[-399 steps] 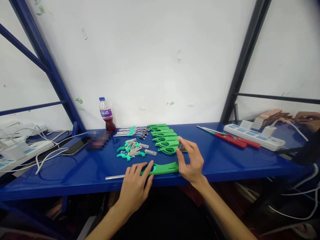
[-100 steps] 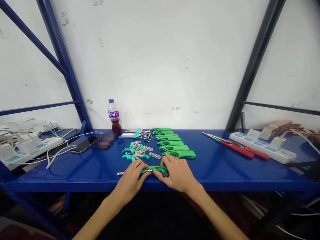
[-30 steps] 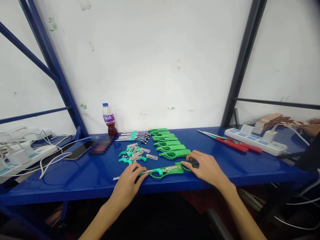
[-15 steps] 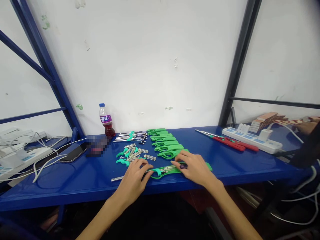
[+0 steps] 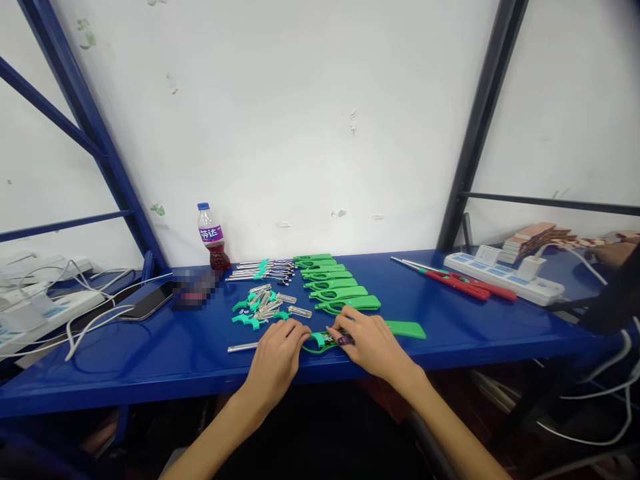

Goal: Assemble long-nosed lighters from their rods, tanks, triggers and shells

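Note:
A green lighter casing [image 5: 407, 329] lies lengthwise before me, a teal trigger [image 5: 319, 340] and small inner parts showing in its handle loop. My left hand [image 5: 280, 350] pinches its front end, where a metal tube [image 5: 243, 347] sticks out to the left. My right hand [image 5: 367, 340] is closed over the middle of the casing, with a small dark purple object [image 5: 346, 340] at its fingers; its kind is unclear. The fingers hide part of the casing's inside. Just behind lie clear fuel tanks [image 5: 300, 311] and loose teal triggers [image 5: 246, 320] in a pile.
Several green casings [image 5: 345, 292] form a column behind my right hand. Metal tubes with wires [image 5: 263, 270] lie at the back, beside a drink bottle [image 5: 213, 237]. Red lighters [image 5: 463, 285] and a power strip [image 5: 505, 277] are right. A phone [image 5: 150, 301] and cables lie left.
My right hand has slid left along the casing toward the trigger, with the purple object. My left hand has shifted slightly right, and the tube's tip has moved slightly up and right.

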Motion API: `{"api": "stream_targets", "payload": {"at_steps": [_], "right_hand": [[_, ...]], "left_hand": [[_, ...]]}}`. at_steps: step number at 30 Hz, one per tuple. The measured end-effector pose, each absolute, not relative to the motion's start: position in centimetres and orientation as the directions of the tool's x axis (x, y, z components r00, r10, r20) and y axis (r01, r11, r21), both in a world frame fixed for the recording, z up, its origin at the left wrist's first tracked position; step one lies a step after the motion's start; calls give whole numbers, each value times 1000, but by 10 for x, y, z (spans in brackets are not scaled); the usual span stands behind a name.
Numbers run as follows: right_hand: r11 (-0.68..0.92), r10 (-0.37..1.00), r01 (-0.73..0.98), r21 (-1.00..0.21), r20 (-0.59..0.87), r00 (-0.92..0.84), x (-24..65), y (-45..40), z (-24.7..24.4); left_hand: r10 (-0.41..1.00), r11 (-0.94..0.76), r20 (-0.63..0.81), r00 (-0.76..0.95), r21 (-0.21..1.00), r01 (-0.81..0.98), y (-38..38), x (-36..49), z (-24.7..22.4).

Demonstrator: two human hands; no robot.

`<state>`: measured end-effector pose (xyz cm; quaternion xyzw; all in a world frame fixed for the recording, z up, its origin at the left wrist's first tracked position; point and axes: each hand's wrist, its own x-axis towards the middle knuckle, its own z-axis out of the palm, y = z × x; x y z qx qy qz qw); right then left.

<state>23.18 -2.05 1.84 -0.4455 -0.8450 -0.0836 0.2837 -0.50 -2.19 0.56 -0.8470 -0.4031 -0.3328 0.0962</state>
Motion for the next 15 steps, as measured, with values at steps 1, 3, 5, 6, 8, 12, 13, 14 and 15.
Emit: {"api": "stream_targets", "payload": {"at_steps": [1,3,5,6,8,12,13,14,15], "right_hand": [[588,708,801,-113,551,-442,232,-21,19],[586,713,802,-117,545,-441,231,-22,19],[584,717,803,-121,540,-440,231,-23,20],[582,720,803,-124,538,-438,231,-23,20],[581,723,804,-129,535,-437,231,-24,21],[576,733,803,-150,531,-427,231,-24,21],[575,735,802,-160,530,-422,231,-24,21],[575,738,800,-170,529,-418,231,-24,21],[575,741,798,-183,529,-413,231,-24,21]], "left_hand": [[618,-654,645,449,105,749,-23,-5,6],[614,-653,652,444,105,750,-24,-4,6],[608,-657,660,442,106,747,-25,-5,8],[605,-657,665,438,107,746,-25,-6,9],[601,-649,681,418,111,753,-22,-12,11],[604,-599,719,344,126,790,-13,-26,14],[606,-588,723,331,127,799,-11,-29,14],[607,-580,726,324,126,805,-9,-31,14],[608,-576,726,322,123,808,-9,-31,14]]}}
